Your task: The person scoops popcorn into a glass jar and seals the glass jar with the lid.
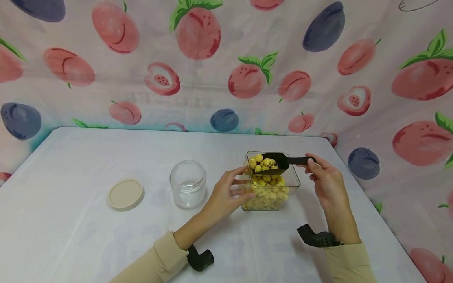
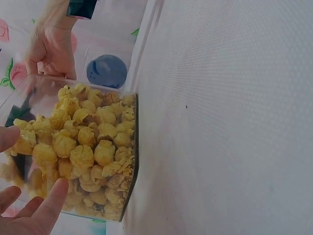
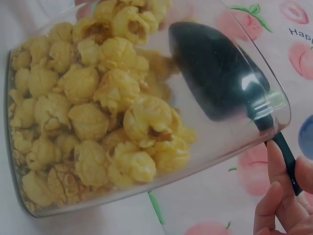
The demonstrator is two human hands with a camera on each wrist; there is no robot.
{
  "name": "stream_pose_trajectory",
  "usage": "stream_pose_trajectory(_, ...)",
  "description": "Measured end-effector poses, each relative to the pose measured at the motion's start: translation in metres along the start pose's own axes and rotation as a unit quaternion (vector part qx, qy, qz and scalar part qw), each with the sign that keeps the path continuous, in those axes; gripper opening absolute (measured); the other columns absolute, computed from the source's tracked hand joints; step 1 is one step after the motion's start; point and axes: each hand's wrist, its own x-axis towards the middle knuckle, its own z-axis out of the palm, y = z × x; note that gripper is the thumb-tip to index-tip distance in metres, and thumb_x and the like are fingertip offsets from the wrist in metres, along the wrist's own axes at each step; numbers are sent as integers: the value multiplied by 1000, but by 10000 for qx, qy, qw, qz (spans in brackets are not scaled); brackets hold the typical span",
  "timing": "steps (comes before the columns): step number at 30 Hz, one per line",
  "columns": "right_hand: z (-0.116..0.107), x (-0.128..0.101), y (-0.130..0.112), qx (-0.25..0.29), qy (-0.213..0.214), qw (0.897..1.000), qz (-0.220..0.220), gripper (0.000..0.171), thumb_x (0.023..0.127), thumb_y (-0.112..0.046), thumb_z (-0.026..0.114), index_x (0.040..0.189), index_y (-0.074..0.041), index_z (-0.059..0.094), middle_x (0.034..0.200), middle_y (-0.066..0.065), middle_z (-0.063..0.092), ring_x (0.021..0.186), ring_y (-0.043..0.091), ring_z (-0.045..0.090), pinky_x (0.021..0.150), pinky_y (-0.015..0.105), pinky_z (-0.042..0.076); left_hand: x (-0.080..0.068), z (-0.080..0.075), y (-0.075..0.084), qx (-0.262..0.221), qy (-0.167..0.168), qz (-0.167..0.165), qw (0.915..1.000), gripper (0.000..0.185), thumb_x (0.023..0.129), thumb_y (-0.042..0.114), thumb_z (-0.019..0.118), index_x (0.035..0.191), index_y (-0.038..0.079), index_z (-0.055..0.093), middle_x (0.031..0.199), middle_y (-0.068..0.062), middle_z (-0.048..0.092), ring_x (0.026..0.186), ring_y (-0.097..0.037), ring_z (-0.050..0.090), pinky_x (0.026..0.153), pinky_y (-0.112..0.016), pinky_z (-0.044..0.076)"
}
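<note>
A clear square container [image 1: 292,181] of yellow popcorn [image 2: 85,142] stands on the right half of the table. My right hand [image 1: 327,182] pinches the handle of a black scoop [image 1: 281,163] at the container's right side. The scoop's bowl lies inside the container's mouth, with several popcorn pieces in it; through the clear wall it also shows in the right wrist view. My left hand [image 1: 228,191] is at the container's left side, thumb and fingers spread around its near left corner. In the left wrist view its fingertips are right at the wall.
Left of the container stands a clear round jar [image 1: 188,184] without a lid. Farther left a beige round lid [image 1: 125,194] lies flat on the white table [image 1: 88,165]. A fruit-printed cloth [image 1: 198,86] hangs behind the table and along its right side.
</note>
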Motion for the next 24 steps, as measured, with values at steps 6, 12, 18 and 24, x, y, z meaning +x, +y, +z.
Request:
stream_pose_trajectory(6, -1, 0, 0, -1, -32, 10000, -42, 13, 89, -10, 61, 91, -16, 72, 71, -4, 72, 65, 9, 55, 59, 20, 30, -1, 1, 0, 14, -9, -12, 10000, 67, 83, 13, 70, 141, 11, 36, 132, -13, 42, 113, -27, 53, 89, -31, 54)
stream_pose_trajectory(12, 7, -2, 1, -105, 5, 9999, -58, 12, 89, -11, 62, 92, -18, 72, 70, -5, 71, 66, 8, 55, 59, 20, 30, -1, 1, 0, 3, 20, -14, 10000, 68, 83, 13, 71, 141, 11, 36, 133, -12, 42, 113, -28, 53, 90, -34, 53)
stream_pose_trajectory(18, 11, -2, 2, -190, 66, 9998, 23, 12, 89, -12, 62, 92, -20, 71, 70, -6, 71, 66, 8, 54, 60, 20, 30, -1, 1, 0, 9, 38, -45, 10000, 68, 83, 14, 71, 141, 11, 36, 134, -12, 42, 113, -26, 53, 90, -33, 53)
stream_pose_trajectory(24, 7, -1, 3, 25, -24, 9998, 174, 16, 90, -11, 59, 89, -20, 72, 70, -5, 71, 65, 7, 55, 59, 20, 30, -1, 1, 0, 34, 10, -25, 10000, 68, 83, 13, 70, 141, 13, 36, 133, -12, 42, 113, -26, 53, 90, -33, 53)
